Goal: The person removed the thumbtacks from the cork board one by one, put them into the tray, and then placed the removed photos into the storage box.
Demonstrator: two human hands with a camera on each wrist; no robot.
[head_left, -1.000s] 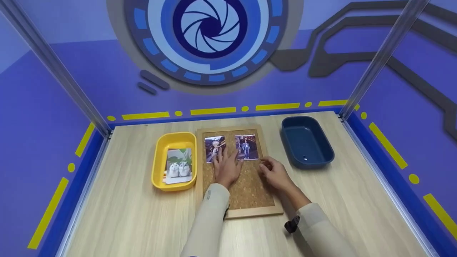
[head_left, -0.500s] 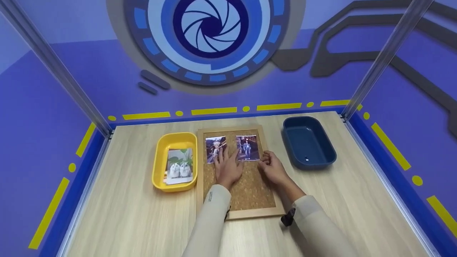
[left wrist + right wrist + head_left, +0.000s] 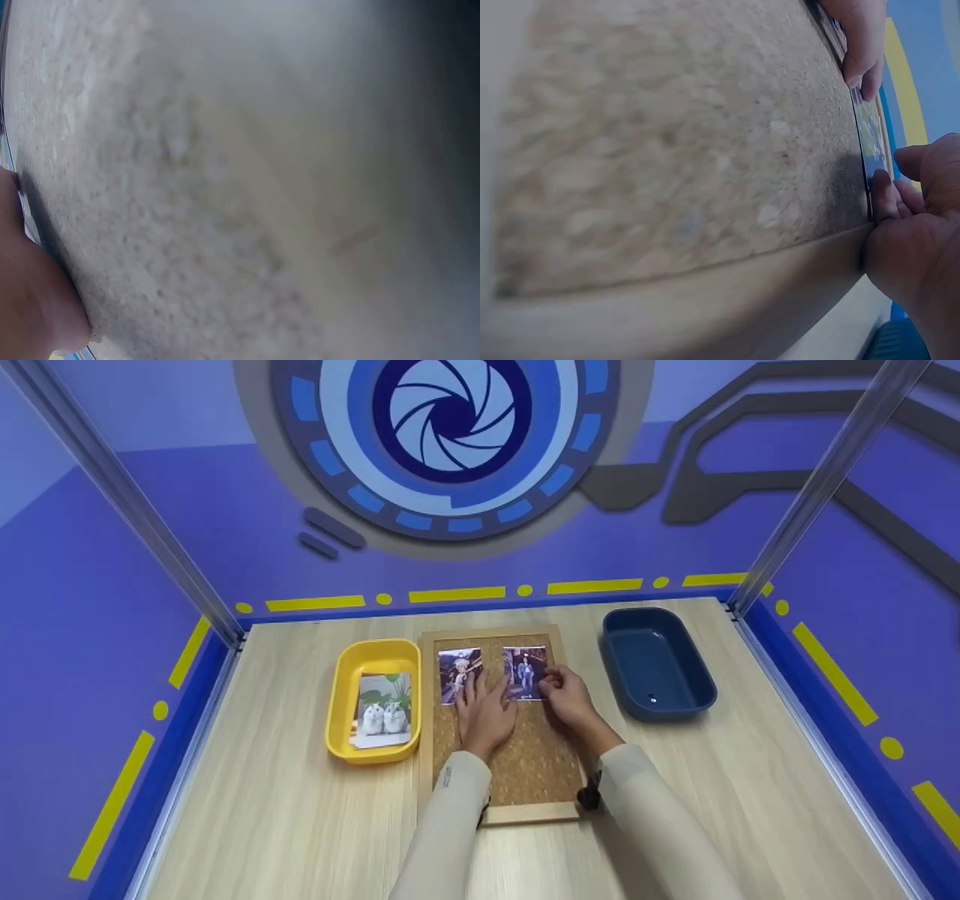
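Two printed photos lie side by side on the upper part of a wood-framed cork board (image 3: 529,769). My left hand (image 3: 486,721) rests flat with its fingers spread, over the lower edge of the left photo (image 3: 450,664) and reaching the near side of the right photo (image 3: 517,655). At that photo's right edge, my right hand (image 3: 571,701) has bent fingers and thumb, touching it near the lower corner. Seen in the right wrist view, the right hand (image 3: 922,225) bends over the frame at the photo's edge; whether it pinches anything I cannot tell. Blurred cork (image 3: 150,187) fills the left wrist view.
Left of the board stands a yellow tray (image 3: 341,690) holding a stack of photos, a hamster picture (image 3: 385,712) on top. A dark blue tray (image 3: 649,649) with a small shiny thing (image 3: 653,700) inside stands to the right. Blue panels (image 3: 172,547) enclose the wooden table (image 3: 300,825).
My right hand has moved up and left, from beside the right photo's lower corner onto its right edge. The left hand stays in place on the board.
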